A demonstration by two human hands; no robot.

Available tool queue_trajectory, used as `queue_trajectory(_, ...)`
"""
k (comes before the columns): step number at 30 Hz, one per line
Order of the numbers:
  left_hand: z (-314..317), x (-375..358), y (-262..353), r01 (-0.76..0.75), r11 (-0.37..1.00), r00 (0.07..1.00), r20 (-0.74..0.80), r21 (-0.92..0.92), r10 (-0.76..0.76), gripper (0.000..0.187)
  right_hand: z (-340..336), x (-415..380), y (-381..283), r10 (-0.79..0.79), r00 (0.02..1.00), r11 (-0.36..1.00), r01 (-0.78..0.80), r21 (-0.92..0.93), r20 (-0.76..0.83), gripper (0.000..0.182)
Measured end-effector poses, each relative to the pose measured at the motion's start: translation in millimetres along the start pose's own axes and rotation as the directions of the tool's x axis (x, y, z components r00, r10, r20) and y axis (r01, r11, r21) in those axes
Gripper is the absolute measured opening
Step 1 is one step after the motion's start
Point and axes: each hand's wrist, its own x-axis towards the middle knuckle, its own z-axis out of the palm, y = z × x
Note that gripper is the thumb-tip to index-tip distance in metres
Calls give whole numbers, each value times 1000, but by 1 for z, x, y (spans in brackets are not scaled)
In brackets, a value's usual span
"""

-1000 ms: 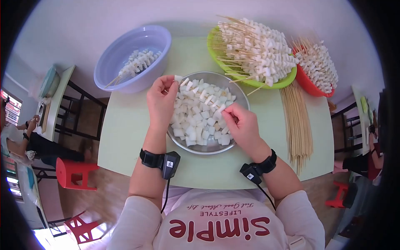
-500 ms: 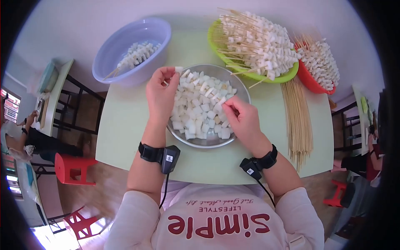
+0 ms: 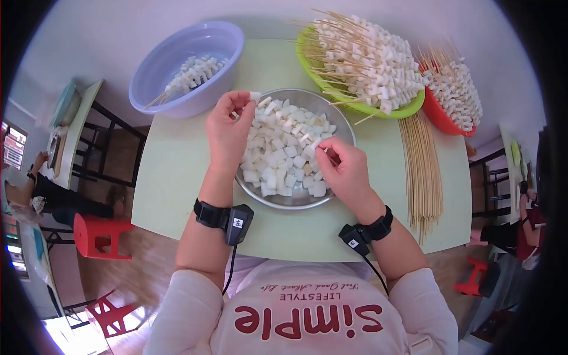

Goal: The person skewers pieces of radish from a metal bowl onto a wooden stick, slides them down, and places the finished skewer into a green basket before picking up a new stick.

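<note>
A round metal bowl (image 3: 342, 112) in front of me holds a heap of loose white food cubes (image 3: 273, 161). Over the heap slants a skewer threaded with white cubes (image 3: 290, 122). My right hand (image 3: 343, 171) pinches its lower right end, over the bowl's right side. My left hand (image 3: 229, 127) is closed at the bowl's upper left rim, with a single white cube (image 3: 255, 96) at its fingertips, close to the skewer's upper end. Whether that cube touches the skewer cannot be made out.
Behind the bowl stand a lavender basin (image 3: 151, 77) with a few filled skewers, a green basin (image 3: 307, 53) piled with them, and a red basin (image 3: 441, 112) of more. Bare bamboo sticks (image 3: 424, 177) lie at right. Red stools (image 3: 97, 234) and other people flank the table.
Both hands keep almost the same places and grips. The left hand and its cube sit slightly higher, and the view has shifted a little.
</note>
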Motion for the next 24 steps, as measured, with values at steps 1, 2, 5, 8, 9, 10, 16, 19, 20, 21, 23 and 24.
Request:
queue_trajectory(1,0,-2,-2,-6,1000,1000,4,5,6,16,0,-3,-2,3,1000,1000,-3,-24,-4,5)
queue_trajectory(2,-1,-4,-3,8,1000,1000,7,10,-8,16,0,-6,-2,15,1000,1000,-15,-21,5,5)
queue_trajectory(5,0,-3,-7,16,1000,1000,24,-27,-15,17,2,-5,1,46,999,999,-46,15,22,4)
queue_trajectory(8,3,0,-10,33,999,999,24,-28,-32,17,2,-3,0,-7,1000,1000,7,12,-12,4)
queue_trajectory(9,2,0,-11,18,999,1000,19,-34,-18,18,1,-3,-1,-20,1000,1000,20,-13,-4,4)
queue_trajectory(10,2,-1,-12,6,999,1000,11,-38,-5,18,1,-4,-2,-33,999,999,33,-37,8,4)
queue_trajectory(16,2,-1,-11,58,994,998,22,-97,-57,18,6,-5,7,13,1000,998,-14,55,18,4)
queue_trajectory(19,1,-2,-8,96,990,995,26,-100,-94,18,6,-4,5,8,1000,998,-9,58,18,4)
queue_trajectory(20,2,-2,-8,105,990,994,24,-99,-103,18,5,-4,5,14,1000,998,-15,58,26,4)
queue_trajectory(21,2,-2,-9,99,990,995,25,-105,-97,19,4,-4,4,11,1000,999,-12,34,25,4)
queue_trajectory(23,2,-2,-7,101,989,995,24,-108,-99,19,3,-3,4,12,999,1000,-13,11,31,3)
queue_trajectory(24,2,-2,-4,113,990,994,26,-87,-111,19,3,-3,3,-3,1000,1000,4,-26,24,3)
